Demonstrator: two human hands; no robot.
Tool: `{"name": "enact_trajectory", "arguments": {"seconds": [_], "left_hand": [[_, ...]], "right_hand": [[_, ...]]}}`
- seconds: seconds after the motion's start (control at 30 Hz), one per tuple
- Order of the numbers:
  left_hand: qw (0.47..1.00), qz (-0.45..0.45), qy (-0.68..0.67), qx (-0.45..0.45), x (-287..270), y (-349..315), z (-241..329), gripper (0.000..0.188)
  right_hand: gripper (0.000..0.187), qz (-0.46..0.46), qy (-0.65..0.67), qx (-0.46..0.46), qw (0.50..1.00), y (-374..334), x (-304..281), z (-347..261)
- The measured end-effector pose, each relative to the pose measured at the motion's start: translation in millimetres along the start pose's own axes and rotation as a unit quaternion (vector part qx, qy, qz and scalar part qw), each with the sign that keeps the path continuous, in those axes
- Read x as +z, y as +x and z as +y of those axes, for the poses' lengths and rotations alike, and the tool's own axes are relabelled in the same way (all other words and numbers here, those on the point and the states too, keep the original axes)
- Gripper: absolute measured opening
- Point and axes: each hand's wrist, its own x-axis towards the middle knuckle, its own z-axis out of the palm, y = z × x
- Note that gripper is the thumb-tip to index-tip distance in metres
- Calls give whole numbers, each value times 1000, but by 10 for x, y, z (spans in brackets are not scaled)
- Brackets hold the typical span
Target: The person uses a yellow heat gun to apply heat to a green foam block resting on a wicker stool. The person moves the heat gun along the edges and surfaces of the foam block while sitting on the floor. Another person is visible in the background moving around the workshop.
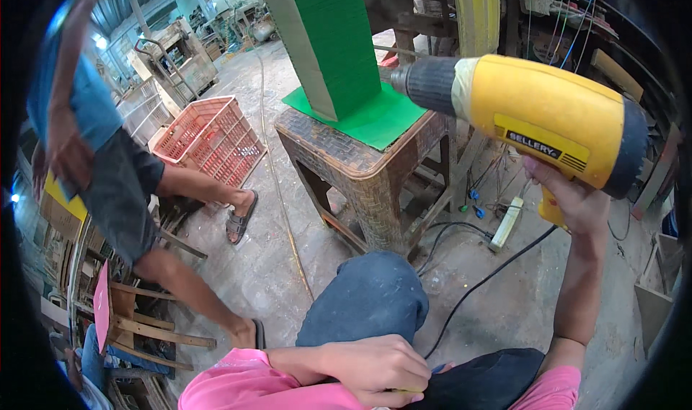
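While my right hand (577,201) grips the yellow plastic drill (533,118) raised at right, its dark ribbed chuck points left toward stacked green sheets (335,42) on a woven stool (360,172); my left hand (378,370) rests fisted near. Concrete floor (274,266), dusty.

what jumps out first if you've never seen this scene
A big yellow power drill fills the upper right, gripped by the right hand and aimed at a tall green stack on a woven stool. The left hand rests low by the knee.
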Motion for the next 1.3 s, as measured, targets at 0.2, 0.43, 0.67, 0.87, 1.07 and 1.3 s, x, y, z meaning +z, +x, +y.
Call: {"name": "enact_trajectory", "arguments": {"seconds": [0.2, 0.43, 0.67, 0.87, 1.07, 1.3], "left_hand": [[999, 27, 11, 14, 182, -129, -177, 35], [999, 7, 41, -11, 200, -110, -188, 36], [999, 9, 53, 0, 223, -126, -212, 35], [998, 0, 62, -9, 210, -110, -213, 34], [997, -41, 49, -36, 243, -162, -196, 40], [984, -176, 40, -2, 45, -67, -8, 22]], "right_hand": [[29, 117, 68, 8, 991, 9, 94, -159], [30, -32, 11, 29, 999, 13, -204, -39], [47, -159, -21, 92, 983, -8, -338, 125], [34, -64, -42, 107, 991, 68, -202, 134], [36, -146, -115, 21, 982, 69, -147, 148], [32, -2, -35, 126, 991, 84, -60, 143]]}}
